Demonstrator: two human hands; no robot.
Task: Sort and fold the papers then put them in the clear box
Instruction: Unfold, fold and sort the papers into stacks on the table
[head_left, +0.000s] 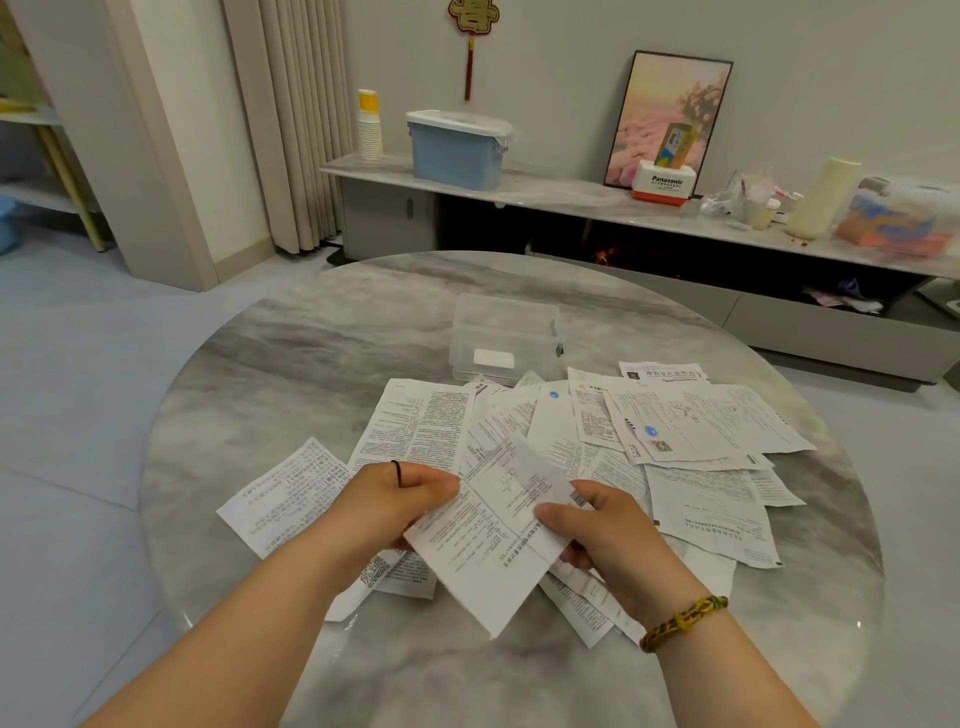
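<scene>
Several printed white papers (691, 431) lie spread and overlapping on the round marble table (260, 374). One creased sheet (488, 545) is lifted above the pile. My left hand (395, 504) pinches its left edge and my right hand (608, 530) grips its right edge, thumb on top. Behind the pile stands the clear box (506, 332), open, with a small white folded piece on its floor. One more sheet (280, 493) lies apart at the left.
Beyond the table runs a low grey cabinet (571, 192) carrying a blue lidded bin (457, 150), a stack of paper cups (370, 127), a framed picture (670, 119), a Panasonic box (665, 183) and bags. Grey floor surrounds the table.
</scene>
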